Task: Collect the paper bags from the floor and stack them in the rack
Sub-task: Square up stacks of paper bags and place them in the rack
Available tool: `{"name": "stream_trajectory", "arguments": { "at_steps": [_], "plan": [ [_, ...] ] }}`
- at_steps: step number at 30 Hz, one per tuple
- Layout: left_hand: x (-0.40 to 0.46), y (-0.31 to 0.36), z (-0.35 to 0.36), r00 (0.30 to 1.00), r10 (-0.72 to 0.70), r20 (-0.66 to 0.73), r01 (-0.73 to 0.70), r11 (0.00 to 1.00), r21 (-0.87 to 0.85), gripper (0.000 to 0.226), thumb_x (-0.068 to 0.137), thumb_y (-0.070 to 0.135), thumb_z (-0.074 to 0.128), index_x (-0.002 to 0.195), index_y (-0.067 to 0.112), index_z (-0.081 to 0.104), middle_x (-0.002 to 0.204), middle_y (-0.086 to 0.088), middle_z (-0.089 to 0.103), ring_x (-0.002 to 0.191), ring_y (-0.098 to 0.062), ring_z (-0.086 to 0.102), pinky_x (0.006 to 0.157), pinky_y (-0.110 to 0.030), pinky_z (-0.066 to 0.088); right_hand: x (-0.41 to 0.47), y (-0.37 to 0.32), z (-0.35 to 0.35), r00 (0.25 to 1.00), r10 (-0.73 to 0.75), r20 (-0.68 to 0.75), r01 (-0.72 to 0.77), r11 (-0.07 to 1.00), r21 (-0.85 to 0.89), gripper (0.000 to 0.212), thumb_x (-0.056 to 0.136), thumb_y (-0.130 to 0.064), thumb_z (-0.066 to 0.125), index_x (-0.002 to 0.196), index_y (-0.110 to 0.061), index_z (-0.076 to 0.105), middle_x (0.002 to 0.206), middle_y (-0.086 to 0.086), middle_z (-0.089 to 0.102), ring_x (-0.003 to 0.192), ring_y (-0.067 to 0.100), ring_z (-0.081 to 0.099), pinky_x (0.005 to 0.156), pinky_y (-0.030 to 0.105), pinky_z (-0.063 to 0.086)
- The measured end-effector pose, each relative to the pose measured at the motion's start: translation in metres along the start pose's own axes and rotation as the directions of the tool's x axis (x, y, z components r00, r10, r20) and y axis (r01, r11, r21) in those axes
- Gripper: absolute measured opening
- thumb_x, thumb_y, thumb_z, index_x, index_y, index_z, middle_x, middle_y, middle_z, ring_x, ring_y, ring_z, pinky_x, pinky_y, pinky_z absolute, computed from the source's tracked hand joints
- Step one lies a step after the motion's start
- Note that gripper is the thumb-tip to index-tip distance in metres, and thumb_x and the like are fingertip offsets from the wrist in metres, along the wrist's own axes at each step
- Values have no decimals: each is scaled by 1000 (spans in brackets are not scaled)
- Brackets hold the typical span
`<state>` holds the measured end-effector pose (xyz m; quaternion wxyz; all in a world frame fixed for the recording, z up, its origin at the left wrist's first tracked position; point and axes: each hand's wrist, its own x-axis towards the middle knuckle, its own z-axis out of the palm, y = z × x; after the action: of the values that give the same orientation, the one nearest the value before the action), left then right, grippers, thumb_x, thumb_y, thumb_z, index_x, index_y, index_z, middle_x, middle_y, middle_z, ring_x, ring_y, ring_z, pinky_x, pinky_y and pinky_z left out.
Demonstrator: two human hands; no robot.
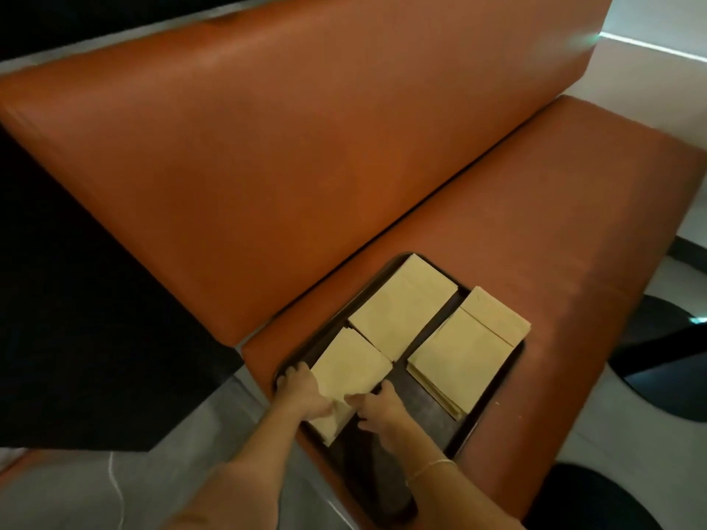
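Left hand (302,392) and right hand (377,409) both pinch flat tan paper bag (348,371) at near end, over dark rectangular tray (428,399) on orange bench surface (535,231); two bag stacks (405,311) beside.

Orange padded seat (535,231) runs near-left to far-right, matching orange backrest (290,147) upright on its left. Grey floor (76,491) near left. Dark round shapes (669,361) right. Thin bracelet (432,465) near right.

A: Views?
B: One. Head camera, wide-angle, above the tray (493,405), facing forward and down, close over it.
A: Beyond the tray?
B: Bench backrest (298,154) behind; floor (627,445) to its right.
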<state>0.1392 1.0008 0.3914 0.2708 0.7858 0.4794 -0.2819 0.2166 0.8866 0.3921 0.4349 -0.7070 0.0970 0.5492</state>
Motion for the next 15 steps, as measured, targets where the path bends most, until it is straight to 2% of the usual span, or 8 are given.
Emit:
{"name": "stream_trajectory", "arguments": {
  "at_steps": [3,6,11,15],
  "plan": [
    [7,-3,2,998,-59,38,62,993,-96,102,69,31,79,144,4,16,146,-13,30,136,-30,30,109,-36,32,5,-2,4,999,-30,-12,30,999,-12,74,82,-11,68,141,-20,24,136,5,43,119,26,45,90,37,47],
    [12,-4,3,994,-60,88,73,985,-157,105,67,29,82,145,2,16,146,-12,31,136,-29,32,108,-35,34,9,-2,2,999,-26,-20,27,1000,6,74,82,-10,68,141,-19,24,133,6,45,119,27,46,94,39,47],
    [11,-4,3,988,-75,138,97,983,-159,98,67,33,83,143,4,28,144,-11,36,132,-27,38,107,-33,37,11,2,-1,999,26,-26,-24,997,75,97,82,-9,69,150,-18,1,145,12,37,126,32,44,100,42,45],
    [7,-2,3,989,-80,126,98,985,-141,95,68,32,82,141,4,29,143,-11,37,131,-27,38,104,-33,37,10,5,-1,999,40,-26,-37,994,104,98,82,-10,69,150,-18,-1,147,13,33,128,32,42,102,43,44]
  ]
}}
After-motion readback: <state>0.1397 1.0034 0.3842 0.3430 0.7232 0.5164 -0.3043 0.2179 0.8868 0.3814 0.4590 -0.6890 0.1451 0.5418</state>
